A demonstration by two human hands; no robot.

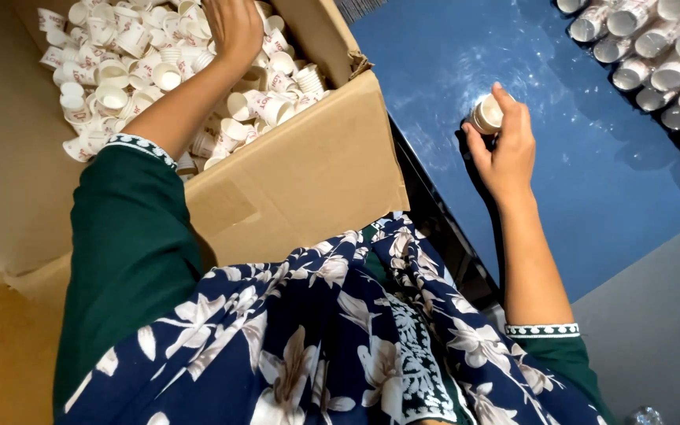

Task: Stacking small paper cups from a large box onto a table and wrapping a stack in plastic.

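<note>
This looks like a small packing or sorting workroom rather than a home. A large open cardboard carton [308, 173] sits low on the floor, heaped with loose white paper cups [127, 71]. Just beside the carton, to its right, stands a glossy blue table [592, 181], and at the table's far corner from the carton lie rows of plastic-wrapped sleeves of stacked cups [663, 63]. Bulk stock of one item, loose and bundled, points to hand packing work.

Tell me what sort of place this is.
Probably a packing or sorting workstation: a cardboard box full of loose paper cups, sleeved cup stacks on a blue table.
</note>
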